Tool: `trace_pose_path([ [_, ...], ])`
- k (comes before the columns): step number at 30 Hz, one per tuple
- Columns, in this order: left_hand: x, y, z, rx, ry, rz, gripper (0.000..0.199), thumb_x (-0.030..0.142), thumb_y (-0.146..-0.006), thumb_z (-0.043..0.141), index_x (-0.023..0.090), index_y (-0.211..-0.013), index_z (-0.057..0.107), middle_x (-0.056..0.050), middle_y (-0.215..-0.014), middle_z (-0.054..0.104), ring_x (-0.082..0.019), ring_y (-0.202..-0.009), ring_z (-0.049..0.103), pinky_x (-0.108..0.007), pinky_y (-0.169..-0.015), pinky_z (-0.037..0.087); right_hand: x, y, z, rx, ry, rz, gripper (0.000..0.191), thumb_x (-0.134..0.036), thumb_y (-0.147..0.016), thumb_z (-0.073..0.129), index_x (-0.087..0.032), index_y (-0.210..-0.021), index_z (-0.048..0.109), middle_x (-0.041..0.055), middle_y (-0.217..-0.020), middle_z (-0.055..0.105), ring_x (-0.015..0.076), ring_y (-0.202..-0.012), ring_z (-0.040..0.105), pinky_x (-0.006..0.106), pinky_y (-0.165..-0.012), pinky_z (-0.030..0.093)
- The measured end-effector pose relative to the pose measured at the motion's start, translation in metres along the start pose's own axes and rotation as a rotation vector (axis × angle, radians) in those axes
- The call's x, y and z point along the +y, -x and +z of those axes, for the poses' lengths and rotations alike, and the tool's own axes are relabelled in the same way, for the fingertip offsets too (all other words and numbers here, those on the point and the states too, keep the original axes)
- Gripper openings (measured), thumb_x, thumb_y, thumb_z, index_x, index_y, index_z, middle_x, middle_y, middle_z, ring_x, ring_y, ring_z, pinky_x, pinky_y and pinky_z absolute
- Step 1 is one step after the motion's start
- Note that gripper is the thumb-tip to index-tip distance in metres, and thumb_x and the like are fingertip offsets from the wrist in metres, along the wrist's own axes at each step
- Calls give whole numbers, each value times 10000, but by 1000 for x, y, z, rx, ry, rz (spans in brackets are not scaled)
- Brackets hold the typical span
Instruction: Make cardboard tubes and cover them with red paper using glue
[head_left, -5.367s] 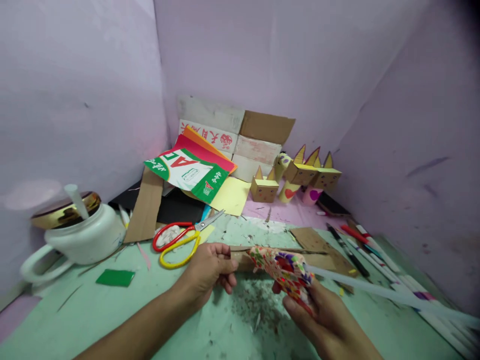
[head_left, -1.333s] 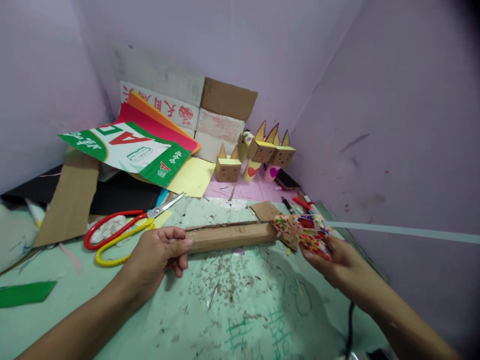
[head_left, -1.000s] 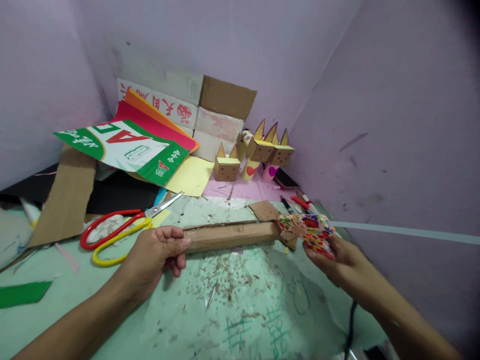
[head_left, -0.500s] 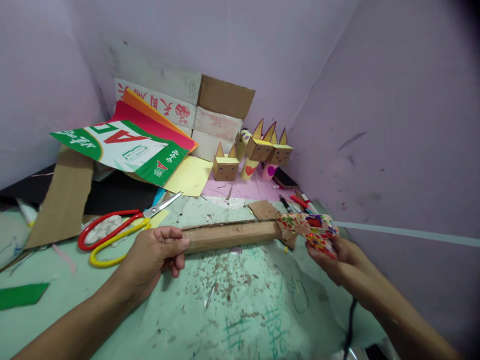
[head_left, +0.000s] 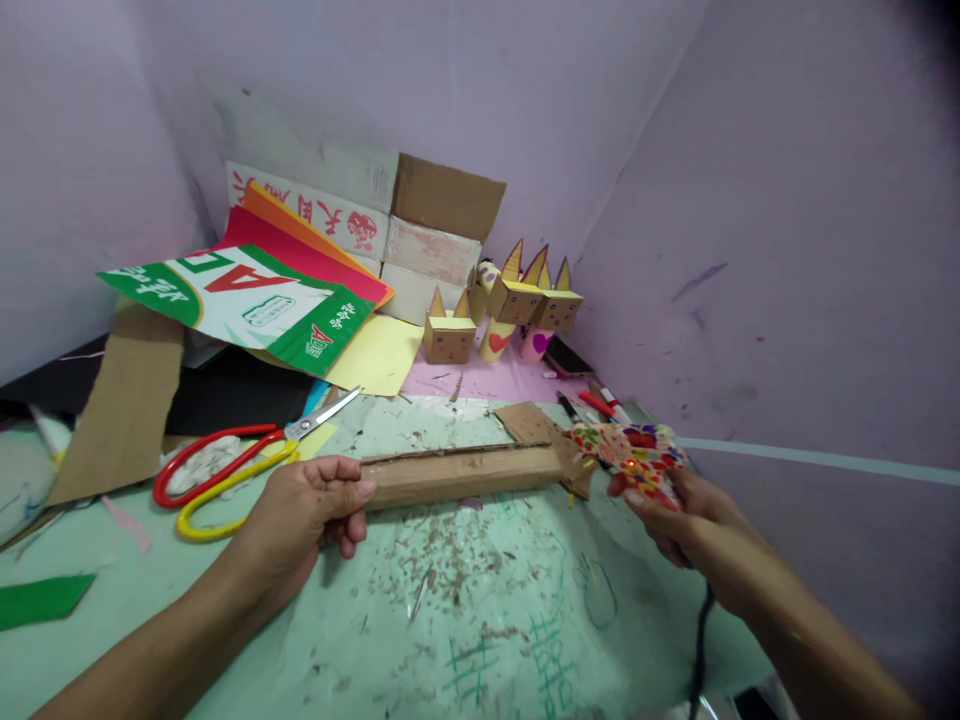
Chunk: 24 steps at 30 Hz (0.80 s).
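My left hand [head_left: 304, 510] grips the near end of a long folded cardboard strip [head_left: 465, 472] that lies across the green table [head_left: 487, 620]. My right hand [head_left: 675, 505] holds a flower-patterned glue gun [head_left: 628, 452] with its nozzle at the strip's right end. A pale glue stick [head_left: 817, 460] juts out of the gun to the right. A black cord [head_left: 701, 640] hangs below my right wrist.
Red and yellow scissors [head_left: 240, 460] lie left of the strip. Behind are coloured paper sheets [head_left: 255, 300], a flat cardboard piece [head_left: 120, 400], a cardboard box [head_left: 420, 240], small cardboard cat figures [head_left: 502, 310], and markers [head_left: 592, 400] by the right wall.
The glue gun has slid right along the strip to its far end, and my right hand has moved with it. My left hand has kept its hold on the strip.
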<state>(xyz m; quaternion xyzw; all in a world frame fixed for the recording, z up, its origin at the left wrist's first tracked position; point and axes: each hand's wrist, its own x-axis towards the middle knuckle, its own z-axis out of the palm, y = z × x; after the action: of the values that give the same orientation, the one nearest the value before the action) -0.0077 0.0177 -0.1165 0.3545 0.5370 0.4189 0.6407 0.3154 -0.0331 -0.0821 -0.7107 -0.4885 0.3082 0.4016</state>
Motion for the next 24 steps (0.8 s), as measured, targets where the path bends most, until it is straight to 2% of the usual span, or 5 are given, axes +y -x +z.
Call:
trace_pose_path([
  [6,8,-1,-13,64,12,4,365,292,-467,779,177,-684,510,77,-337,467,-57,-306,366,-139,-300,277,-9,-30,16,24,-399,158,266,-327,-547,772,-181,-688,601,-14,-626,615,89,-490,522,183,-415,432],
  [15,9,2,-42,94,-39,-89,307,395,-556,793,203,-631,565,74,-362,469,-52,-335,341,-135,-324,270,-9,-71,72,-175,-279,88,251,-379,-675,688,-146,-770,685,76,-785,703,246,-748,657,386,-713,529],
  [17,3,-2,-47,82,-35,-136,334,451,-534,806,212,-616,587,67,-345,470,-54,-320,339,-139,-316,267,-4,-65,69,-102,-144,-14,331,-359,-680,693,-162,-946,681,101,-1003,689,301,-948,627,462,-843,484],
  [20,-4,-7,-52,118,0,-152,351,511,-509,808,229,-597,619,59,-320,461,-43,-298,311,-133,-312,237,0,-49,63,6,162,-416,514,-335,-733,673,-213,-1217,550,123,-1291,543,317,-1197,485,520,-991,374],
  [24,-5,-8,-50,154,15,-168,320,507,-485,819,265,-595,641,49,-312,472,-50,-294,299,-147,-314,224,0,-36,69,-183,356,-868,702,-279,-756,686,-235,-1368,345,131,-1340,496,302,-1260,418,535,-1043,312],
])
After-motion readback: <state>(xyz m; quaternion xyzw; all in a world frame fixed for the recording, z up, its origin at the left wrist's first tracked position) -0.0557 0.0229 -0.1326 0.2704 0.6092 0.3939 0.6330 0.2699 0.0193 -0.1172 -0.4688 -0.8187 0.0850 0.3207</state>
